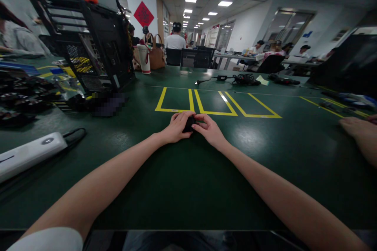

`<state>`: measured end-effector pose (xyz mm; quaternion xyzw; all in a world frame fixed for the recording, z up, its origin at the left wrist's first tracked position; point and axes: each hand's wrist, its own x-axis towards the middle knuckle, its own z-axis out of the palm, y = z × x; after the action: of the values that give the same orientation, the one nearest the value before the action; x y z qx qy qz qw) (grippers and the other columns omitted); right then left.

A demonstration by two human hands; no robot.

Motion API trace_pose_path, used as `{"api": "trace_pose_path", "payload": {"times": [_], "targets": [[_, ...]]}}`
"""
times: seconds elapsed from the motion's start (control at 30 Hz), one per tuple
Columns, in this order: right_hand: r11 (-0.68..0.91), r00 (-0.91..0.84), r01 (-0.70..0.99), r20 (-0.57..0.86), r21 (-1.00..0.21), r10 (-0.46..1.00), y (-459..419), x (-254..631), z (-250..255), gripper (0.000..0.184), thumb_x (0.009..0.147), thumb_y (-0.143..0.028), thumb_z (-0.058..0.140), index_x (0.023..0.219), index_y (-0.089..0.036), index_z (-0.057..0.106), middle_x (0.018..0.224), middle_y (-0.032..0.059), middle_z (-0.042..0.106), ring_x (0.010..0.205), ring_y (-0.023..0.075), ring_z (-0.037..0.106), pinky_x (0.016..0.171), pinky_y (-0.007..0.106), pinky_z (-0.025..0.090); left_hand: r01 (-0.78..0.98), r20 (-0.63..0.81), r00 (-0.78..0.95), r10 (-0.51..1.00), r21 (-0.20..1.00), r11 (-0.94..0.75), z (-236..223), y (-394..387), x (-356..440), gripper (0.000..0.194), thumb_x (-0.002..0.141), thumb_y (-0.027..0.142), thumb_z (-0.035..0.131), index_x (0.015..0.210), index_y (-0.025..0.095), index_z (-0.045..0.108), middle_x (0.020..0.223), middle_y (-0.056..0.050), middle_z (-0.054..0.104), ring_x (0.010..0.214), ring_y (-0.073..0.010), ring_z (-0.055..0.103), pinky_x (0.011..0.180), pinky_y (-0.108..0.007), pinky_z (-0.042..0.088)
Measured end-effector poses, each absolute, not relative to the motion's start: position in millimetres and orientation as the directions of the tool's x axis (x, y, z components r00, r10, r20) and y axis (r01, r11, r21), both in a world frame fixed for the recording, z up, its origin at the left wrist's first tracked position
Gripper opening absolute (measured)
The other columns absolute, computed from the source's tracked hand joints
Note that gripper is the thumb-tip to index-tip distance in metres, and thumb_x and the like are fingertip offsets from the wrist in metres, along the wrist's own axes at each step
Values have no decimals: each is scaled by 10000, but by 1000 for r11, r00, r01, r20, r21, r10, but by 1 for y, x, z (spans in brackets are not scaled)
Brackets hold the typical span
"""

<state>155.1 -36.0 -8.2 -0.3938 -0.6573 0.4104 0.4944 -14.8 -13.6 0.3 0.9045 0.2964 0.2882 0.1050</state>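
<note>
A small black rounded object (189, 124) sits between my two hands at the middle of the green table; its exact kind is hard to make out. My left hand (177, 127) is wrapped over it from the left, with the thumb along its near side. From the right, my right hand (208, 128) pinches at its edge with thumb and fingertips. Both hands rest low, close to the tabletop. Just beyond them lie yellow tape outlines (196, 112) on the table.
At the left stand an open black computer case (103, 43) and a white power strip (32, 154). A paper cup (144, 58) and brown handbag (157, 55) are at the back. Coiled black cables (246, 79) lie beyond the tape. Another person's hand (357, 129) rests at the right.
</note>
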Motion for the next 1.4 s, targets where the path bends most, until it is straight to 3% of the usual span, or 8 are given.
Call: {"api": "trace_pose_path", "payload": {"times": [0.23, 0.47, 0.63, 0.83, 1.0, 1.2, 1.4], "targets": [[331, -282, 30, 310, -943, 908, -40, 156, -7, 326, 649, -185, 626, 934, -227, 473, 988, 2, 532, 974, 165, 552, 881, 361, 438, 469, 470, 653, 593, 363, -805, 0, -14, -14, 606, 681, 225, 544, 1204, 235, 239, 1198, -72, 413, 1138, -222, 370, 970, -424, 223], [340, -231, 66, 317, -938, 920, -35, 154, -7, 233, 679, -256, 611, 875, -212, 494, 930, 1, 531, 837, 145, 593, 787, 334, 489, 485, 471, 642, 604, 361, -797, -1, -13, -15, 594, 680, 224, 541, 1195, 237, 243, 1192, -71, 419, 1131, -229, 377, 961, -427, 228], [339, -249, 93, 308, -936, 918, -34, 155, -6, 303, 682, -237, 606, 962, -215, 491, 1018, 22, 525, 935, 159, 562, 863, 355, 451, 492, 477, 637, 606, 353, -796, -2, -12, -15, 592, 674, 226, 546, 1188, 225, 252, 1182, -74, 423, 1122, -228, 382, 958, -426, 235], [348, -300, 16, 328, -937, 896, -37, 156, -6, 333, 644, -191, 636, 937, -223, 482, 977, 1, 535, 960, 152, 556, 884, 337, 444, 488, 485, 637, 599, 348, -801, -3, -13, -14, 598, 673, 221, 547, 1191, 233, 249, 1178, -72, 426, 1118, -230, 386, 954, -429, 233], [361, -233, 82, 335, -929, 913, -35, 154, -7, 235, 684, -268, 601, 890, -223, 497, 944, -3, 535, 842, 141, 595, 783, 324, 495, 493, 486, 632, 604, 350, -797, -3, -13, -14, 601, 676, 222, 548, 1195, 237, 244, 1181, -70, 424, 1121, -231, 384, 957, -432, 232], [381, -223, 177, 341, -907, 913, -35, 155, -6, 315, 694, -269, 589, 990, -219, 492, 1037, 26, 523, 962, 169, 546, 866, 369, 449, 496, 471, 635, 612, 359, -791, -2, -13, -14, 608, 675, 227, 550, 1198, 241, 239, 1188, -71, 413, 1128, -232, 376, 962, -438, 223], [379, -277, 106, 338, -919, 899, -41, 154, -2, 285, 686, -252, 601, 947, -221, 490, 989, 11, 532, 939, 156, 562, 846, 335, 467, 498, 470, 634, 614, 359, -789, 0, -15, -14, 596, 679, 216, 543, 1194, 236, 243, 1192, -72, 414, 1130, -227, 377, 967, -434, 226]]}}
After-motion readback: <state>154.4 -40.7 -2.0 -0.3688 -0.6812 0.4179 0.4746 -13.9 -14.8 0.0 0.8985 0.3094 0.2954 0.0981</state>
